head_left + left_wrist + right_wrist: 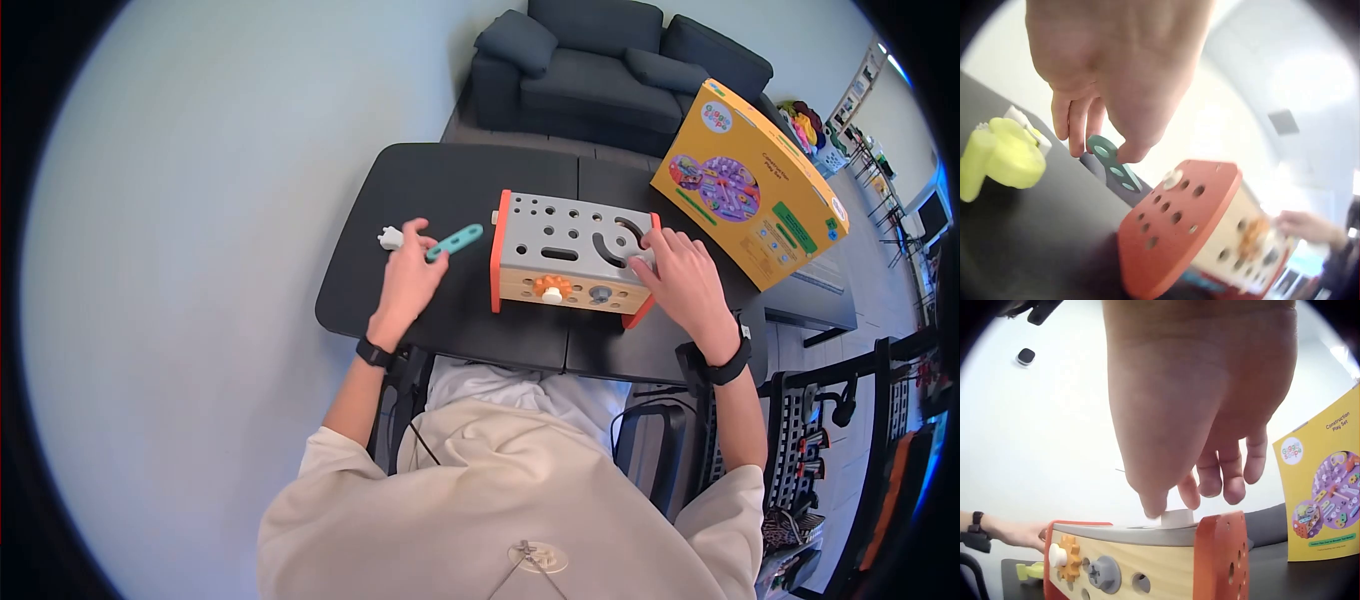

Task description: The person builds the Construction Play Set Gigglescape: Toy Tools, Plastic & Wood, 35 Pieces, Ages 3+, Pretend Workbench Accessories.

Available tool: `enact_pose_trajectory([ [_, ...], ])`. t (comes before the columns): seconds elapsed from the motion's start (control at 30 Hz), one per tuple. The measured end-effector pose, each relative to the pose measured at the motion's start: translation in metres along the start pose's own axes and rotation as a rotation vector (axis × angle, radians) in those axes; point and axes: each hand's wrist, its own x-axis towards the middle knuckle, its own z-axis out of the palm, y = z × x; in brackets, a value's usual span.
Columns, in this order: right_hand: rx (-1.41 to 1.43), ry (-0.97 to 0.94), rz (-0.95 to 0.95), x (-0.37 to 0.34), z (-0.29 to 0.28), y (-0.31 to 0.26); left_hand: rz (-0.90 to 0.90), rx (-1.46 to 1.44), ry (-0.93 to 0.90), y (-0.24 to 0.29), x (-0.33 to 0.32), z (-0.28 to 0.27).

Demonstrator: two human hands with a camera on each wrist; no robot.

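My left hand point(408, 275) pinches a teal strip with holes point(455, 243) between thumb and fingers, above the table left of a toy workbench point(520, 225). In the left wrist view the strip slants down from the fingertips near the workbench's red end panel point(1175, 231). My right hand point(685, 275) reaches over the workbench's grey top at its right end. There, its thumb and index finger hold a short white round piece point(1177, 518) that sits on the top. On the wooden front are an orange gear point(1071, 556) with a white knob and a grey screw piece point(1104, 575).
Pale yellow-green and white pieces point(1016, 153) lie on the black table point(400, 180) beside my left hand. A yellow play set box point(750, 185) stands tilted at the right rear. Behind the table is a dark sofa point(600, 100); shelving point(790, 430) stands at the right.
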Motion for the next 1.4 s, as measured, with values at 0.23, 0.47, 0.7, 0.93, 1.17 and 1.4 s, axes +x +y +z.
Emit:
enact_pose_trajectory([
  [0.23,0.188,0.09,-0.138,0.022,0.021,-0.038,0.009,-0.688,-0.341,0.058,0.009,-0.028],
  [0.47,0.306,0.06,-0.319,0.034,0.058,-0.065,0.202,-0.471,-0.445,0.072,0.021,-0.016],
  [0.7,0.319,0.046,-0.313,0.035,0.055,-0.066,0.19,-0.399,-0.396,0.072,0.012,-0.031],
  [0.93,0.388,0.049,-0.317,0.034,0.055,-0.063,0.067,0.141,-0.032,-0.009,-0.012,-0.037],
  [1.17,0.425,0.03,-0.298,0.034,0.049,-0.064,-0.299,0.361,-0.189,-0.034,-0.009,-0.022],
  [1.4,0.458,-0.073,-0.194,0.034,0.033,-0.052,-0.338,0.417,-0.345,-0.056,0.017,-0.022],
])
